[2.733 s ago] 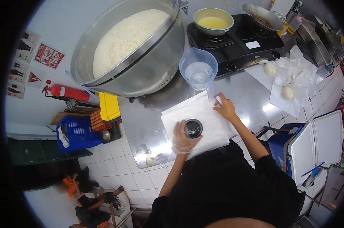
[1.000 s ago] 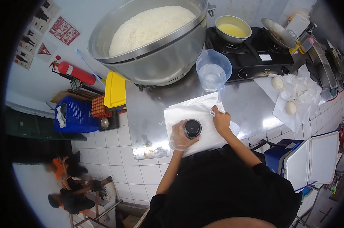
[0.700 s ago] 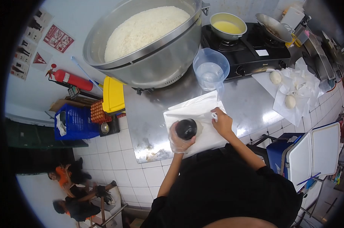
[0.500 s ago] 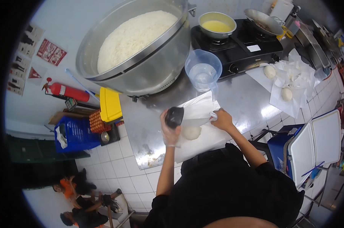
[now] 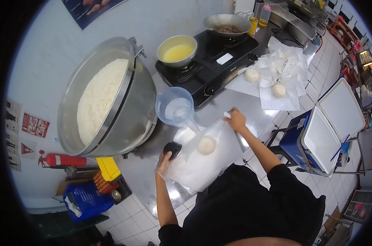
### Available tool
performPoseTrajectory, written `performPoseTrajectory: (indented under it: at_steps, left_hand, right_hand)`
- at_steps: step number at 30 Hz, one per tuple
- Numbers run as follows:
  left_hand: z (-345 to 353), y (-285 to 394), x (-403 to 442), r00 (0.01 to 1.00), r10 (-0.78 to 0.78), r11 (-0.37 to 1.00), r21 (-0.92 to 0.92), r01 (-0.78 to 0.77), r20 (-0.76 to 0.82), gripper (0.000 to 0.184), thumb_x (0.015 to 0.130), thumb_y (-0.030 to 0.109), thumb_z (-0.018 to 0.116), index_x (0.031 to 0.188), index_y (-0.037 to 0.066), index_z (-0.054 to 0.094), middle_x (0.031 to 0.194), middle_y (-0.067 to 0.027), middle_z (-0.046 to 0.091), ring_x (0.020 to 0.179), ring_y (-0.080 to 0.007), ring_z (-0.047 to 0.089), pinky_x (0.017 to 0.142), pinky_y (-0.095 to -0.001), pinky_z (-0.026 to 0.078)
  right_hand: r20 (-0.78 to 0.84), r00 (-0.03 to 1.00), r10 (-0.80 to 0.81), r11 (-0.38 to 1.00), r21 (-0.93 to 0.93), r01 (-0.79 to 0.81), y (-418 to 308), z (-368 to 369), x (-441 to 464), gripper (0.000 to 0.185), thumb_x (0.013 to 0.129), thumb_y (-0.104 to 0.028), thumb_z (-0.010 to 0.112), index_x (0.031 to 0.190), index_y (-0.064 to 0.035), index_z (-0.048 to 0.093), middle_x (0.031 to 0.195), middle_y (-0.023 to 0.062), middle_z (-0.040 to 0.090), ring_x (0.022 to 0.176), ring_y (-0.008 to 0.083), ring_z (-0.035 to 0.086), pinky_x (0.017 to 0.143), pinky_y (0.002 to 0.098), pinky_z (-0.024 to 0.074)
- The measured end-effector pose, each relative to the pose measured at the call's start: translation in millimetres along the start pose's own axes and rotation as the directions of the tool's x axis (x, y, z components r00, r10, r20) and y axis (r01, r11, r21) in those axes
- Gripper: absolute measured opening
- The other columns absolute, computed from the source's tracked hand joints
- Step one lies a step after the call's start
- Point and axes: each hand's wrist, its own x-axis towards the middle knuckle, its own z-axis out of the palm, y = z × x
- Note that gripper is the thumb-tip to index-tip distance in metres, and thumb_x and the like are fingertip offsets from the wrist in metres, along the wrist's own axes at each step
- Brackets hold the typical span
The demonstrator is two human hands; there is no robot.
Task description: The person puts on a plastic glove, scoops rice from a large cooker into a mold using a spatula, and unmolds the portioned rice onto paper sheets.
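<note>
My left hand (image 5: 163, 163), which seems to be in a thin clear glove, grips a small black bowl (image 5: 172, 150) at the left edge of the paper. A round mound of rice (image 5: 207, 144) sits on a white paper sheet (image 5: 196, 170) in front of me. The fingers of my right hand (image 5: 236, 120) pinch the sheet's far right corner, slightly raised. More white paper (image 5: 183, 134) lies behind, close to a clear blue jug (image 5: 175, 107) of water.
A large pot of rice (image 5: 128, 119) stands at the left. The black gas stove (image 5: 208, 78) carries a pan of yellow liquid (image 5: 177, 51) and a wok (image 5: 227, 25). Two rice mounds (image 5: 278, 90) rest on papers at right. An open blue cooler (image 5: 294, 141) stands beside the table.
The view has swung to the right. My right hand has drawn the paper with the rice mound to the right, away from the bowl in my left hand.
</note>
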Motion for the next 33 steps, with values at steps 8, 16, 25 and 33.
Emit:
performPoseTrajectory:
  at_steps: [8, 16, 25, 33]
  left_hand:
    - [-2.3, -27.1, 1.6, 0.959, 0.242, 0.937, 0.292, -0.191, -0.150, 0.077, 0.087, 0.051, 0.063, 0.137, -0.002, 0.037, 0.118, -0.0116, 0.056, 0.108, -0.0199, 0.054, 0.097, -0.0324, 0.042]
    - [17.8, -47.6, -6.3, 0.822, 0.496, 0.808, 0.496, -0.319, -0.279, 0.080, 0.085, 0.057, 0.061, 0.138, 0.000, 0.040, 0.126, -0.0140, 0.053, 0.118, -0.0244, 0.051, 0.098, -0.0315, 0.041]
    - [72.2, 26.4, -68.9, 0.896, 0.302, 0.510, -0.738, -0.441, -0.326, 0.079, 0.084, 0.063, 0.058, 0.136, 0.004, 0.044, 0.140, -0.0126, 0.047, 0.122, -0.0361, 0.051, 0.083, -0.0435, 0.057]
    - [79.4, 254.4, -195.7, 0.395, 0.660, 0.592, 0.118, -0.797, -0.640, 0.066, 0.092, 0.063, 0.043, 0.132, 0.010, 0.048, 0.117, -0.0113, 0.060, 0.097, -0.0236, 0.065, 0.058, -0.0329, 0.058]
  right_hand:
    - [-0.316, 0.944, -0.093, 0.991, -0.121, 0.057, 54.9, -6.5, 121.4, 0.018, 0.074, -0.017, 0.073, 0.092, -0.0109, 0.071, 0.104, 0.0068, 0.065, 0.088, 0.0295, 0.066, 0.074, 0.0408, 0.0529]
    - [-0.447, 0.886, -0.123, 0.992, -0.084, 0.095, 92.5, -43.5, 151.3, 0.021, 0.076, -0.009, 0.067, 0.096, -0.0081, 0.065, 0.096, 0.0112, 0.065, 0.082, 0.0351, 0.066, 0.070, 0.0448, 0.0513]
    - [-0.611, 0.782, -0.126, 0.987, 0.002, 0.161, 152.1, -111.7, 190.7, 0.050, 0.067, -0.023, 0.082, 0.112, -0.0104, 0.062, 0.112, 0.0119, 0.059, 0.108, 0.0321, 0.056, 0.091, 0.0408, 0.0463]
    - [-0.495, 0.857, 0.145, 0.903, 0.420, 0.090, 106.6, -127.0, 166.8, 0.037, 0.089, -0.034, 0.067, 0.114, -0.0062, 0.062, 0.105, 0.0102, 0.067, 0.100, 0.0241, 0.061, 0.088, 0.0346, 0.0449]
